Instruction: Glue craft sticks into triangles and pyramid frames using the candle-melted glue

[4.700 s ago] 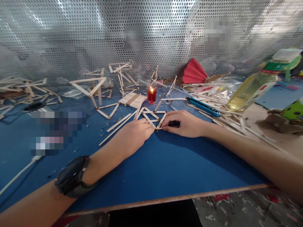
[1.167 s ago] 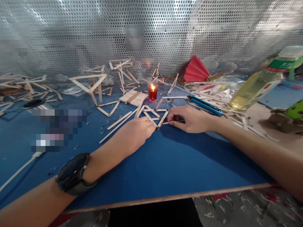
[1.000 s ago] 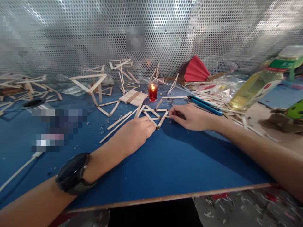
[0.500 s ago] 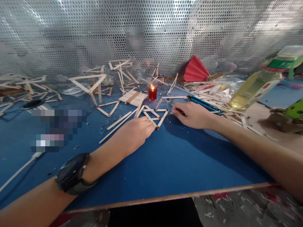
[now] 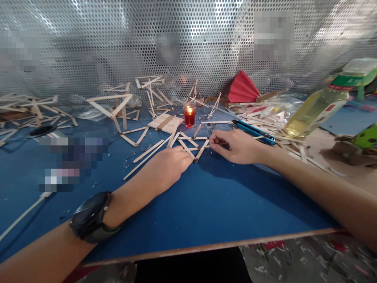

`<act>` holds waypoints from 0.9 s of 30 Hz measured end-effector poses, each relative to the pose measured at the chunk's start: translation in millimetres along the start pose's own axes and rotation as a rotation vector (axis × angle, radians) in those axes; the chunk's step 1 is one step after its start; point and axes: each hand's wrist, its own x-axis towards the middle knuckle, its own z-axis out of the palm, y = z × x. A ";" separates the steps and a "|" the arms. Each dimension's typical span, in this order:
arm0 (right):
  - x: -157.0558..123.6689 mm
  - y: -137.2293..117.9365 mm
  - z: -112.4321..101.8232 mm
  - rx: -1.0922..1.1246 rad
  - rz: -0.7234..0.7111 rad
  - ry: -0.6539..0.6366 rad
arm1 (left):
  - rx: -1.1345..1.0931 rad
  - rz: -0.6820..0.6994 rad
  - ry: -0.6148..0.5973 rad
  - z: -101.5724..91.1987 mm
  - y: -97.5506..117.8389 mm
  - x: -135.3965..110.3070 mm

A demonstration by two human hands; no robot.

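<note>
A flat frame of wooden sticks [image 5: 191,144] lies on the blue table [image 5: 206,204], just in front of a lit red candle [image 5: 189,114]. My left hand [image 5: 166,165], fingers curled, presses down on the frame's near left corner. My right hand [image 5: 235,145] rests at the frame's right corner, its fingers pinched on a thin dark stick that points toward the frame. A black watch [image 5: 91,216] sits on my left wrist.
A blue utility knife [image 5: 255,131] lies just behind my right hand among loose sticks [image 5: 282,137]. An oil bottle [image 5: 321,102] leans at the right. A red paper fan [image 5: 241,88] and other stick frames [image 5: 114,106] stand near the perforated metal wall. A white cable [image 5: 20,216] runs at the left.
My right hand drew back to the right from the frame's corner, then came forward again to it with the thin stick. My left hand has stayed on the frame.
</note>
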 end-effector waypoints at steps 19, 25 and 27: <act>0.9 1.8 4.4 0.028 -0.163 0.031 | 0.091 0.012 0.031 5.8 -1.9 -0.6; 1.2 2.3 4.1 0.031 -0.168 0.067 | 0.137 0.059 0.063 4.9 -2.7 -0.5; 1.4 3.0 4.1 0.041 -0.182 0.063 | 0.144 0.057 0.059 4.7 -2.6 -0.2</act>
